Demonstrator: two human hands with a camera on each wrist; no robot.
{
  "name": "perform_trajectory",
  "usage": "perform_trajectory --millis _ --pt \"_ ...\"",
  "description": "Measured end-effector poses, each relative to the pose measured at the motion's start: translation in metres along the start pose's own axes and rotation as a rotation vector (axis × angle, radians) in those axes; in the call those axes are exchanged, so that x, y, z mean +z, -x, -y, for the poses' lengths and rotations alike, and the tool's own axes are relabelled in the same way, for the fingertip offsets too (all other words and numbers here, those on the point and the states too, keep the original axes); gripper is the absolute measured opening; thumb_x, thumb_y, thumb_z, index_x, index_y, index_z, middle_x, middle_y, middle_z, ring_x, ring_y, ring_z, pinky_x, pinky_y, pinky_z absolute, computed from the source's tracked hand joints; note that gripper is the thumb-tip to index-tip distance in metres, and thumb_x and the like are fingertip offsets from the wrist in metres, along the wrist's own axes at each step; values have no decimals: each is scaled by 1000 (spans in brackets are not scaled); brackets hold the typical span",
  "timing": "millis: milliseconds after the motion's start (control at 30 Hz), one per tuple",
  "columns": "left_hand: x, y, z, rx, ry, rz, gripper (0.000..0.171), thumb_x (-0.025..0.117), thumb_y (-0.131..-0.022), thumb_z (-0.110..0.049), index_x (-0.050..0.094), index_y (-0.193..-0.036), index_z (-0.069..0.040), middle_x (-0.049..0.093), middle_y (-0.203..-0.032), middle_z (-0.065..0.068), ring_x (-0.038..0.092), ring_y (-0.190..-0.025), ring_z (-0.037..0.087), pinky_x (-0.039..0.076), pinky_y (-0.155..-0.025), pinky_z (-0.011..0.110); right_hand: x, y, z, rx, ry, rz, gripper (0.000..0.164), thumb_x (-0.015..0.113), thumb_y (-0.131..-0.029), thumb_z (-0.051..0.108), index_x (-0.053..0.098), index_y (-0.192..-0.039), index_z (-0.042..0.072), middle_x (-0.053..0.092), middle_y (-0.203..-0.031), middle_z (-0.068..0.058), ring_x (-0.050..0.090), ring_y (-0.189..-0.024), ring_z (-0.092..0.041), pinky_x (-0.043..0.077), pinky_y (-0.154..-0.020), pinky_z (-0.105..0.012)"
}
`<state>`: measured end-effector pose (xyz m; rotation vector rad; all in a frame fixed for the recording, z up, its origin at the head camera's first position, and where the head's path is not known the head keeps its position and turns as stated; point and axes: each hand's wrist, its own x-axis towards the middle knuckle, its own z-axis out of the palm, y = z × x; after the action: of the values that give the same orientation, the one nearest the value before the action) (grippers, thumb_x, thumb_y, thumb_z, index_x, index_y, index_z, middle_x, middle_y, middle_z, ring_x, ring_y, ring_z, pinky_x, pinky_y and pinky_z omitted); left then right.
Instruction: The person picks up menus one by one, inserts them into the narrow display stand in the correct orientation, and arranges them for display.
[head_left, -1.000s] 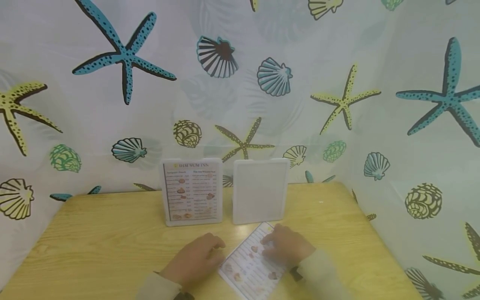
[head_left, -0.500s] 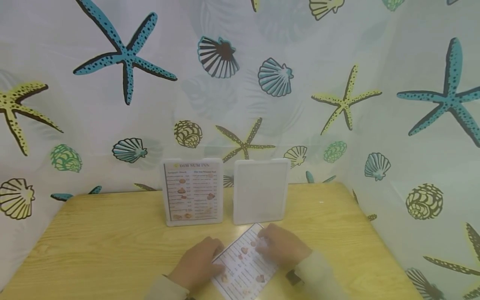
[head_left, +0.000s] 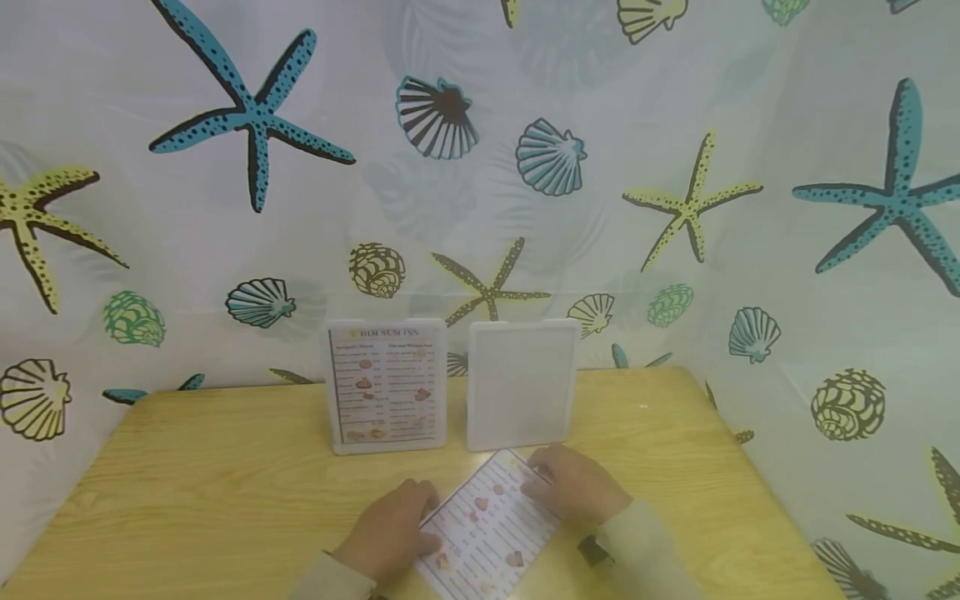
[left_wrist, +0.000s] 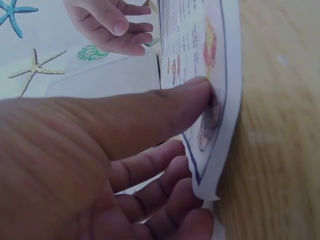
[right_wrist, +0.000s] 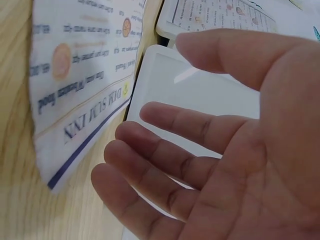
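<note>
A printed paper menu (head_left: pixel 491 525) headed "DIM SUM INN" lies at a slant over the table between the two hands. My left hand (head_left: pixel 390 529) pinches its left edge. In the left wrist view the left thumb (left_wrist: pixel 165 107) presses on the printed face, with the fingers (left_wrist: pixel 172 182) at the edge behind it. My right hand (head_left: pixel 581 483) is at the menu's upper right edge. The right wrist view shows the right hand's fingers (right_wrist: pixel 165 160) relaxed and spread from the thumb, apart from the menu's heading end (right_wrist: pixel 95 100).
On the wooden table (head_left: pixel 202 483), a white display frame (head_left: pixel 386 387) with a similar menu stands at the back. Beside it on the right stands a blank white frame (head_left: pixel 521 383). A curtain (head_left: pixel 480 183) printed with starfish and shells hangs behind the table.
The menu has shifted left toward the left hand, which now pinches its edge after lying beside it. My right hand has stayed close to the upper edge, moving only slightly.
</note>
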<state>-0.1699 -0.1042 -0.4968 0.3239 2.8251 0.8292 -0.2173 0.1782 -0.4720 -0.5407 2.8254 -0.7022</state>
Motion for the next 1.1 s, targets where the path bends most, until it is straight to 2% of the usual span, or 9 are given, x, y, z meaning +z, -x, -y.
perform_trajectory --millis 267,467,633,800,1000,1100 --pt "-2 -2 7 -25 27 6 41 87 -76 -15 65 -110 -10 64 -96 0 62 -88 20 56 -86 49 1 -2 -1 21 8 10 36 68 -98 35 69 -124 10 69 -116 -5 65 -111 -28 52 -100 -52" --pt "-6 -2 8 -63 38 54 28 81 -81 -10 64 -103 -11 61 -88 -1 57 -80 17 55 -80 45 1 -2 -2 31 4 11 35 68 -99 35 69 -124 10 69 -115 -4 65 -109 -27 53 -99 -52" --pt "-10 -1 12 -18 14 60 15 78 -83 -9 65 -92 -11 59 -81 -2 54 -75 17 53 -75 41 1 -2 -3 26 -16 6 34 68 -99 34 69 -123 11 70 -114 -4 66 -108 -26 53 -98 -52" --pt "-13 1 20 20 16 39 13 76 -83 -8 64 -84 -13 58 -76 -3 53 -72 16 50 -72 39 0 -2 -3 28 -34 0 34 68 -99 33 70 -123 10 70 -116 -5 65 -110 -27 53 -98 -54" --pt "-19 1 27 38 51 61 11 76 -84 -10 65 -84 -14 60 -78 -4 54 -74 16 51 -74 40 -1 -4 -4 12 -37 3 33 70 -96 32 71 -120 10 70 -111 -5 65 -104 -26 55 -94 -52" --pt "-24 1 30 67 65 67 9 75 -85 -12 66 -85 -15 61 -79 -4 55 -75 16 51 -74 40 -1 -5 -7 -4 -48 -8 27 70 -97 33 72 -112 11 69 -102 0 64 -94 -20 56 -87 -46"
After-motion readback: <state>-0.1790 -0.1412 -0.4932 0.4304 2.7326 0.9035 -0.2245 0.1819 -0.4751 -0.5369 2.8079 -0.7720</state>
